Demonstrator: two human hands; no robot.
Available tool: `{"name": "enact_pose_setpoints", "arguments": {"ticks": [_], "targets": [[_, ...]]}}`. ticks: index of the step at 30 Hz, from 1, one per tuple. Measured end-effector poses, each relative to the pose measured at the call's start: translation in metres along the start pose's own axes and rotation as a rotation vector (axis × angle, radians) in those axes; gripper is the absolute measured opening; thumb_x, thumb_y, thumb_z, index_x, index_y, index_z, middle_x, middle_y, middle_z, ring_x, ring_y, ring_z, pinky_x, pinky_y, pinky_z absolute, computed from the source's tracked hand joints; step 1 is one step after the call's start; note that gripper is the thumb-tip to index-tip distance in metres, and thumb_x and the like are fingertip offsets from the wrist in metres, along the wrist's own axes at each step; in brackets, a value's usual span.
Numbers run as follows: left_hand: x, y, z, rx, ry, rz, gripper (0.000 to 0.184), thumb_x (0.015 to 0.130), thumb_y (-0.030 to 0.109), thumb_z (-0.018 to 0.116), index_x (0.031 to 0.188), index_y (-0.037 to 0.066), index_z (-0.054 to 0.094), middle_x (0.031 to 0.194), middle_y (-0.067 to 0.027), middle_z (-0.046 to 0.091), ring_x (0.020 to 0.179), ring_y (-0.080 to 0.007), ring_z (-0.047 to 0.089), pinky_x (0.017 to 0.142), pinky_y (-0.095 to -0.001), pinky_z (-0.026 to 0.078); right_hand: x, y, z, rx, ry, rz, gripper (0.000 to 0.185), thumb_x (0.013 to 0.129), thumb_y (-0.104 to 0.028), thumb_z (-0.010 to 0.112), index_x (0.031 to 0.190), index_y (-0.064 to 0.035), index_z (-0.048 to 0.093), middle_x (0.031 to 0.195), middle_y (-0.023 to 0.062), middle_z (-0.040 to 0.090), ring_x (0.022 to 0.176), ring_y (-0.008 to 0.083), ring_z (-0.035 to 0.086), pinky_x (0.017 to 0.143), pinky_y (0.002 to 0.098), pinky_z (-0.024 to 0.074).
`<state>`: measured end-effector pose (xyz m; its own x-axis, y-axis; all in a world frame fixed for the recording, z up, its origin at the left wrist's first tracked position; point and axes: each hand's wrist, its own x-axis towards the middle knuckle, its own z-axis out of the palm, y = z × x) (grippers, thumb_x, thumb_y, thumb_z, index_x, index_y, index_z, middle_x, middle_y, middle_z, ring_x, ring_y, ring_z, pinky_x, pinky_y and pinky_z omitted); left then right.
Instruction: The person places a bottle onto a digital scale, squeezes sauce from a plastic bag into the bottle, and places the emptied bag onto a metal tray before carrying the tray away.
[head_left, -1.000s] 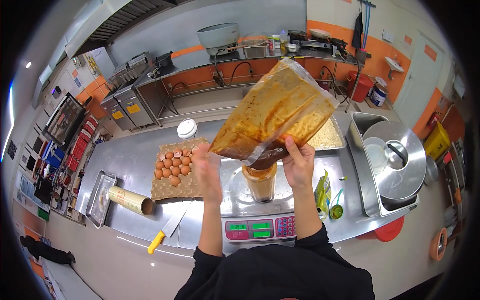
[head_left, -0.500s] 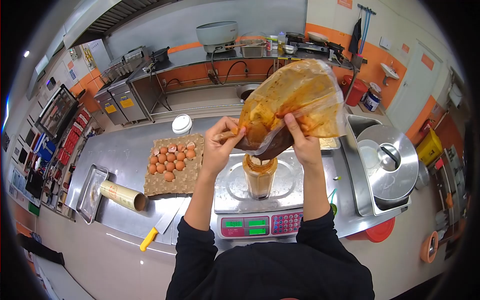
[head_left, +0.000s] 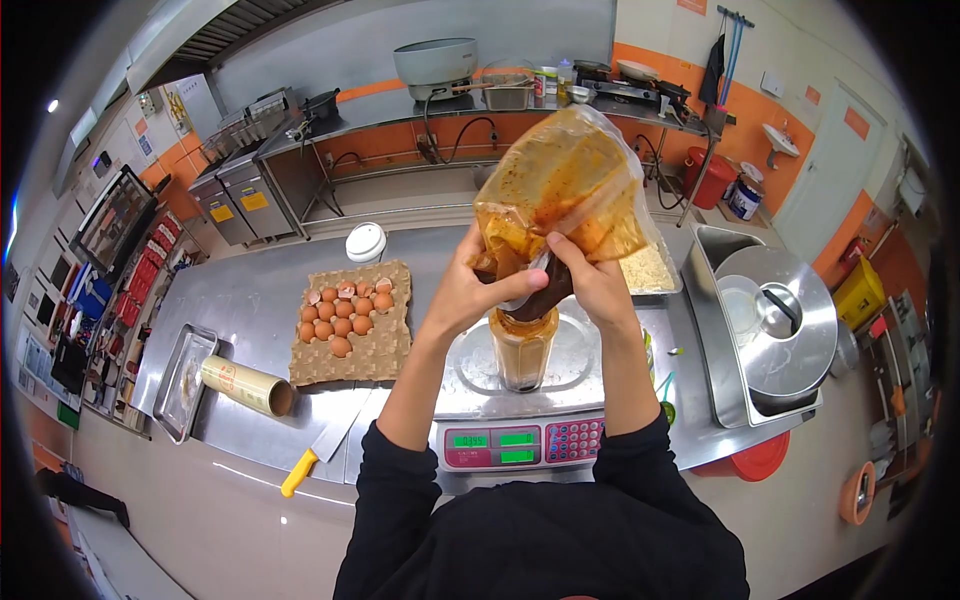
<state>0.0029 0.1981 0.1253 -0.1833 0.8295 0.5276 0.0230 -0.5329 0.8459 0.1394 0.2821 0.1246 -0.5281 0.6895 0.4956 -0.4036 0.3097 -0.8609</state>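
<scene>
Both hands grip a clear plastic bag (head_left: 570, 170) smeared with orange-brown sauce. My left hand (head_left: 470, 290) is wrapped round its lower left part, and my right hand (head_left: 590, 283) squeezes it from the right, the thumbs close together. The bag's dark lower end hangs at the mouth of a glass jar (head_left: 522, 350), whose inside shows a light brown content. Whether anything flows from the bag is hidden. The jar stands upright on the steel plate of a digital scale (head_left: 460, 385) with lit green displays.
Left of the scale are an egg tray (head_left: 385, 355), a white-lidded cup (head_left: 366, 243), a yellow-handled knife (head_left: 298, 473), a film roll (head_left: 247, 386) and a metal tray (head_left: 184, 385). A steel pan with a large lid (head_left: 775, 350) is at right. A person's dark-clothed limb (head_left: 82, 495) shows lower left.
My left hand has come in from the left and now grips the bag. The bag has been gathered more upright over the jar. The scale's first reading has changed.
</scene>
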Motion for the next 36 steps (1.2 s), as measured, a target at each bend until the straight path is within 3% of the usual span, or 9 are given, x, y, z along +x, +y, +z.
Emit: {"name": "enact_pose_setpoints", "arguments": {"ticks": [2, 7, 10, 15, 19, 22, 23, 32, 36], "targets": [[0.002, 0.004, -0.003, 0.096, -0.106, -0.071, 0.066, 0.074, 0.026, 0.074, 0.126, 0.001, 0.041, 0.115, -0.0098, 0.055, 0.106, -0.0178, 0.053, 0.09, -0.0298, 0.042, 0.002, -0.013, 0.005, 0.093, -0.033, 0.126, 0.037, 0.091, -0.021, 0.055, 0.12, 0.0002, 0.048, 0.115, 0.0077, 0.054, 0.108, 0.0143, 0.05, 0.091, 0.0275, 0.0389], [0.006, 0.009, 0.001, -0.038, -0.137, -0.137, 0.072, 0.071, 0.025, 0.078, 0.126, 0.001, 0.039, 0.113, -0.0097, 0.055, 0.105, -0.0176, 0.053, 0.09, -0.0296, 0.042, 0.008, -0.013, 0.003, -0.193, -0.256, 0.101, 0.086, 0.087, -0.069, 0.017, 0.132, 0.0028, 0.031, 0.135, 0.0186, 0.032, 0.126, 0.0291, 0.029, 0.106, 0.0371, 0.0189], [0.011, 0.018, 0.001, -0.021, -0.176, -0.176, 0.071, 0.07, 0.024, 0.078, 0.125, 0.002, 0.039, 0.111, -0.0091, 0.055, 0.103, -0.0171, 0.054, 0.089, -0.0293, 0.042, 0.02, -0.004, -0.001, -0.227, -0.279, 0.094, 0.086, 0.086, -0.069, 0.02, 0.134, 0.0022, 0.031, 0.134, 0.0137, 0.038, 0.121, 0.0226, 0.039, 0.103, 0.0321, 0.0294], [0.02, 0.01, -0.006, 0.02, -0.189, -0.262, 0.063, 0.071, 0.023, 0.078, 0.121, 0.002, 0.044, 0.106, -0.0066, 0.057, 0.098, -0.0153, 0.055, 0.086, -0.0284, 0.044, 0.034, -0.036, -0.015, -0.139, -0.182, 0.148, 0.055, 0.092, -0.042, 0.049, 0.126, 0.0013, 0.045, 0.122, 0.0095, 0.051, 0.113, 0.0161, 0.046, 0.098, 0.0307, 0.0341], [0.024, 0.018, 0.0, -0.089, -0.176, -0.225, 0.052, 0.072, 0.022, 0.076, 0.114, 0.003, 0.051, 0.101, -0.005, 0.059, 0.095, -0.0137, 0.056, 0.082, -0.0275, 0.045, 0.046, -0.057, -0.023, -0.223, -0.389, 0.005, 0.043, 0.095, -0.036, 0.046, 0.118, -0.001, 0.05, 0.113, 0.0062, 0.054, 0.103, 0.0138, 0.05, 0.091, 0.0294, 0.0386], [0.029, 0.017, 0.004, -0.056, -0.13, -0.174, 0.044, 0.075, 0.022, 0.075, 0.109, 0.003, 0.055, 0.098, -0.0048, 0.061, 0.091, -0.0128, 0.058, 0.08, -0.0269, 0.046, 0.052, -0.041, -0.019, -0.728, -0.344, -0.406, 0.041, 0.094, -0.036, 0.047, 0.111, 0.0011, 0.051, 0.102, 0.0041, 0.052, 0.091, 0.0123, 0.051, 0.082, 0.0266, 0.041], [0.03, 0.016, 0.005, -0.028, -0.112, -0.172, 0.041, 0.076, 0.022, 0.074, 0.107, 0.003, 0.055, 0.097, -0.0048, 0.061, 0.09, -0.0125, 0.058, 0.079, -0.0267, 0.046, 0.049, -0.04, -0.02, -0.639, -0.302, -0.335, 0.04, 0.089, -0.039, 0.055, 0.112, -0.0065, 0.059, 0.092, 0.0083, 0.054, 0.088, 0.0243, 0.052, 0.074, 0.0299, 0.0414], [0.022, 0.017, 0.013, -0.056, 0.065, -0.098, 0.029, 0.081, 0.021, 0.069, 0.099, 0.0, 0.06, 0.089, -0.0047, 0.065, 0.081, -0.0105, 0.06, 0.073, -0.0248, 0.048, 0.007, -0.024, -0.019, -0.169, 0.001, -0.322, 0.016, 0.081, -0.013, 0.066, 0.084, 0.0017, 0.065, 0.071, 0.0061, 0.057, 0.063, 0.0144, 0.053, 0.059, 0.0259, 0.0415], [0.024, 0.017, 0.014, 0.007, 0.028, -0.097, 0.026, 0.083, 0.022, 0.067, 0.094, -0.001, 0.063, 0.083, -0.0048, 0.066, 0.077, -0.0107, 0.061, 0.071, -0.025, 0.048, 0.0, -0.038, -0.014, -0.648, 0.25, -0.494, 0.011, 0.079, -0.008, 0.067, 0.075, 0.0019, 0.063, 0.065, 0.0051, 0.055, 0.06, 0.0109, 0.05, 0.055, 0.0257, 0.0385]]}}
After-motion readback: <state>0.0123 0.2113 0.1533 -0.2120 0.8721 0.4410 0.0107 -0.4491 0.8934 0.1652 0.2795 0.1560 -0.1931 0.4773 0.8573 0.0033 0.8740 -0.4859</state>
